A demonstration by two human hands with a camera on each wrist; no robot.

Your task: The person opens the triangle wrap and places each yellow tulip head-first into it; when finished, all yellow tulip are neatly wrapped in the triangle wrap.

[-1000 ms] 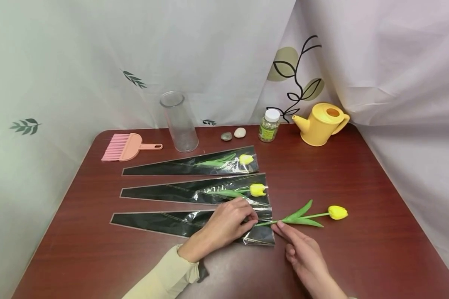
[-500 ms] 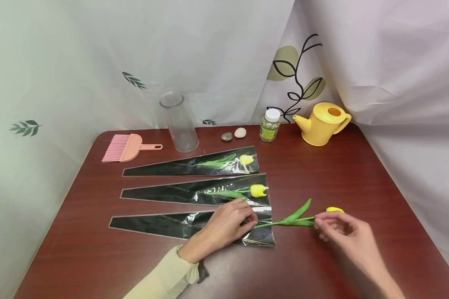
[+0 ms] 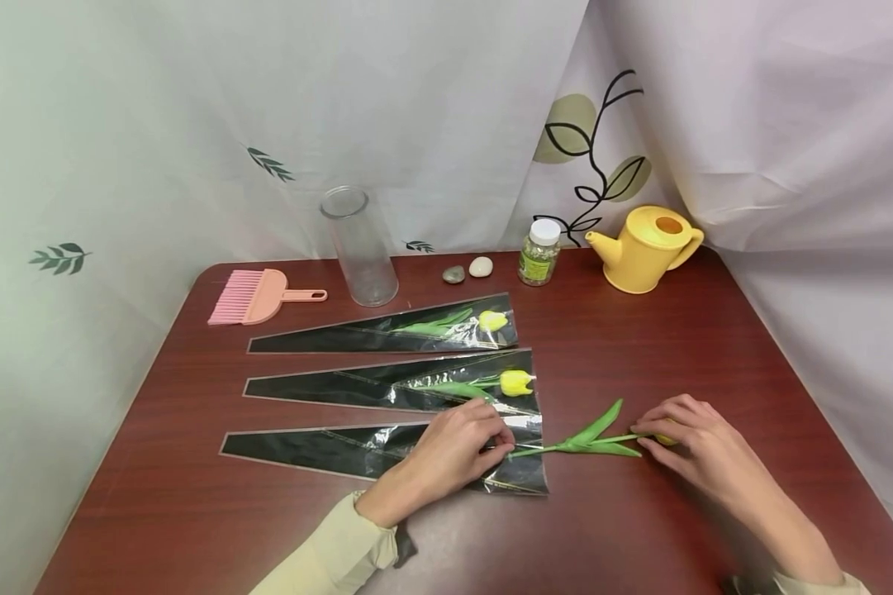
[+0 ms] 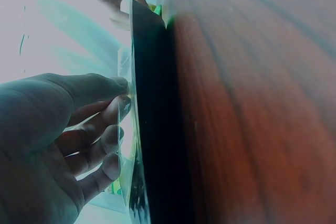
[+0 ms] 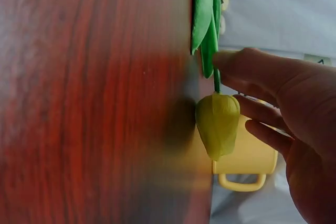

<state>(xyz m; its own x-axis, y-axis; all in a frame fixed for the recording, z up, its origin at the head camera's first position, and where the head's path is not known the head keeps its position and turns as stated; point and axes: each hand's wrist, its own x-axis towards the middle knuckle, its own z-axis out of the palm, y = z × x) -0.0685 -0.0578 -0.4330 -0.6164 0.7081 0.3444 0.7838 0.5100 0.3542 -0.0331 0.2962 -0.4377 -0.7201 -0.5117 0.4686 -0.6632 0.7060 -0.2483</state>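
A yellow artificial tulip [image 3: 593,442] lies with its lower stem running into the mouth of the nearest black-and-clear flower sleeve [image 3: 305,446]. My right hand [image 3: 702,450] pinches its stem just below the bloom, which it mostly hides in the head view. In the right wrist view the yellow bloom [image 5: 218,124] hangs beside the fingers. My left hand [image 3: 453,450] rests over the sleeve's mouth. Thumb and fingertips pinch the clear film [image 4: 125,124] of the sleeve in the left wrist view, lifted off its black back.
Two sleeves with tulips inside, a middle one [image 3: 320,387] and a far one [image 3: 327,337], lie beyond. Along the back stand a pink brush [image 3: 268,296], a clear cylinder [image 3: 360,248], two stones [image 3: 481,266], a lidded jar [image 3: 539,254] and a yellow watering can [image 3: 643,252].
My right hand has moved right along the tulip, from the lower stem to just below the bloom. The left hand keeps its place on the sleeve.
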